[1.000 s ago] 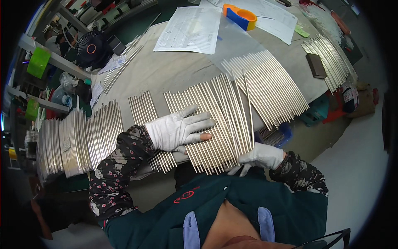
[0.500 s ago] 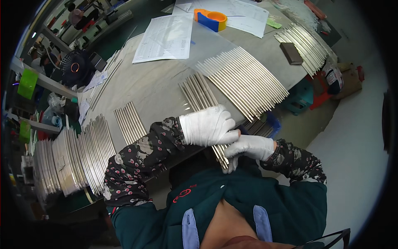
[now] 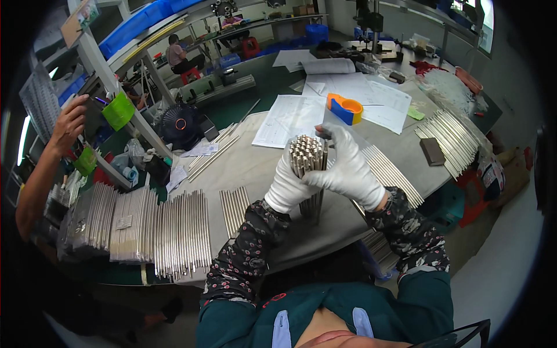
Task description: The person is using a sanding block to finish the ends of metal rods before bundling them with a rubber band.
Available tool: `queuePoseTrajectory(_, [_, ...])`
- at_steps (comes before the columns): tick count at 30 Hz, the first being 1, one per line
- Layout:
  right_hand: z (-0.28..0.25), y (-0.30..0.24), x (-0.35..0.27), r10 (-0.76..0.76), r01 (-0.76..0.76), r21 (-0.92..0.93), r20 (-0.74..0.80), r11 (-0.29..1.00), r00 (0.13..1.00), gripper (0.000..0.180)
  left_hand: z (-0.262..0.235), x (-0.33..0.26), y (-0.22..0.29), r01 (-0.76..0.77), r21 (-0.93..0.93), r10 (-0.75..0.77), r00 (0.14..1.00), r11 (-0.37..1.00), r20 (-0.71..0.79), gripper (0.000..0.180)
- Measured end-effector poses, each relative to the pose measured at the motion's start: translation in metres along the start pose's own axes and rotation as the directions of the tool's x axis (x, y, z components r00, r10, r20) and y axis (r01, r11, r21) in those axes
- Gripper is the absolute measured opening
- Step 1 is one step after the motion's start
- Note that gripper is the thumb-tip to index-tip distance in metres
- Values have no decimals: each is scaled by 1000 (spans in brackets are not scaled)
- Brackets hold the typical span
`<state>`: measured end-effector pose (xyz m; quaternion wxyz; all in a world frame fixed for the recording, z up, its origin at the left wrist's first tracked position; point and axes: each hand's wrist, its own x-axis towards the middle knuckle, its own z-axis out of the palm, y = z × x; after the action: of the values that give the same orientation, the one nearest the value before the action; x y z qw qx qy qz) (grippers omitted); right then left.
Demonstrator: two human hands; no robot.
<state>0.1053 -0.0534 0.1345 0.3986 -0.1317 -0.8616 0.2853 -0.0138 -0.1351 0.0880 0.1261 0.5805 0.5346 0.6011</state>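
An upright bundle of thin silvery metal rods [image 3: 306, 152] stands over the table, its round ends facing up. My left hand [image 3: 286, 184], in a white glove, is wrapped round its left side. From the right, my gloved right hand [image 3: 349, 169] closes round the same bundle, with a bare thumb tip showing near the top. One rod stands slightly apart at the bundle's right edge. Behind my right hand lies a slanted row of rods [image 3: 394, 174], partly hidden by it. A small group of rods [image 3: 234, 207] rests beside my left forearm.
More rods [image 3: 183, 232] and plastic-wrapped rod packs [image 3: 132, 223] line the left edge. An orange-and-blue tape dispenser [image 3: 346, 109] sits by paper sheets [image 3: 290, 122]. A dark block [image 3: 431, 152] lies on rods at right. Another person's arm [image 3: 49, 153] reaches up at far left.
The rods in my hands have gone from lying slanted at the table's front edge to standing upright farther in. My view has lifted, and another person's arm has appeared at left.
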Motion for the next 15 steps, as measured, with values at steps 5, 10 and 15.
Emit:
queuePoseTrajectory(5, [20, -5, 3, 172, -346, 562, 339, 751, 925, 78, 9, -18, -42, -8, -81, 18, 992, 997, 129, 54])
queuePoseTrajectory(10, [38, -3, -4, -26, 75, 335, -150, 939, 988, 58, 18, -17, -56, -271, 354, 214, 958, 895, 191, 48])
queuePoseTrajectory(15, [32, -7, 3, -211, 228, 460, -89, 858, 973, 62, 15, -22, -52, -140, 625, 76, 989, 768, 128, 44])
